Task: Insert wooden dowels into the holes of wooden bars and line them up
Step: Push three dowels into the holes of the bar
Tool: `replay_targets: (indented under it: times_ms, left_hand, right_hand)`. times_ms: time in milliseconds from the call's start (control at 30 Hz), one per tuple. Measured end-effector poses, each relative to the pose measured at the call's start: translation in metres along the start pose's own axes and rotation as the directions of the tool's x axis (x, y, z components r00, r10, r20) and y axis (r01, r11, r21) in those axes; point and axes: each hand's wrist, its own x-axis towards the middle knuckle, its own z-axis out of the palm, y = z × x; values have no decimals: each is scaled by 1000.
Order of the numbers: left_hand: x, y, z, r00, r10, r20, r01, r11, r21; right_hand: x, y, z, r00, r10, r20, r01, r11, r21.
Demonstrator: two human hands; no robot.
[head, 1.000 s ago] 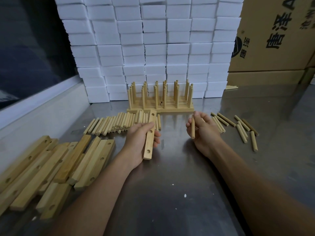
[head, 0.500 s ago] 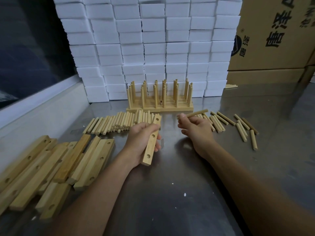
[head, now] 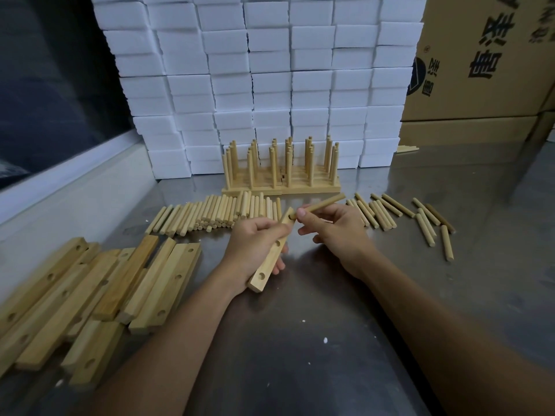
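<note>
Left hand (head: pixel 255 244): fingers curled round a wooden bar (head: pixel 271 255), held off the bench and tilted, far end uppermost; three holes show along its face.
Right hand (head: pixel 333 228): thumb and fingers pinch a single dowel (head: pixel 319 206) near its left end; that end meets the top hole of the held bar, the rest slanting up to the right.
Finished bars (head: pixel 282 187): a row lying side by side at the back of the bench, dowels standing upright in them, just in front of the white blocks.
Loose dowels, left group (head: pixel 216 214): packed side by side, lying flat behind the left hand.
Loose dowels, right group (head: pixel 399 217): scattered flat to the right of the right hand.
Empty bars (head: pixel 90 295): heaped at the left, overlapping, holes visible.
Bench (head: pixel 300 340): grey metal, with a few white flecks.
White blocks (head: pixel 270 70): stacked as a wall at the back.
Cardboard boxes (head: pixel 480 70): back right, with dark printed characters.
</note>
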Motion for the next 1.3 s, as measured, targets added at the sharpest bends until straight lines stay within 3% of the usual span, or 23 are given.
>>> replay_targets:
  times_ms: [233, 400, 800, 1100, 1300]
  left_hand:
    - [-1, -1, 0, 1000, 10, 15, -11, 998, 62]
    - [-4, 1, -3, 999, 22, 41, -24, 998, 61]
    - [-4, -3, -1, 998, 51, 31, -53, 997, 50]
    - [-4, 0, 0, 999, 24, 49, -28, 996, 84]
    - [-4, -4, 3, 998, 57, 22, -59, 992, 111]
  right_hand:
    - [-3, 3, 6, 976, -220, -4, 209, 931, -298]
    - [-3, 1, 9, 953, -304, 1, 273, 854, -442]
    - [-1, 5, 23, 962, -252, -109, 176, 871, -458]
    - [-6, 8, 21, 956, -290, -39, 249, 876, -413]
    - [-4, 7, 22, 971, -215, -107, 159, 910, -384]
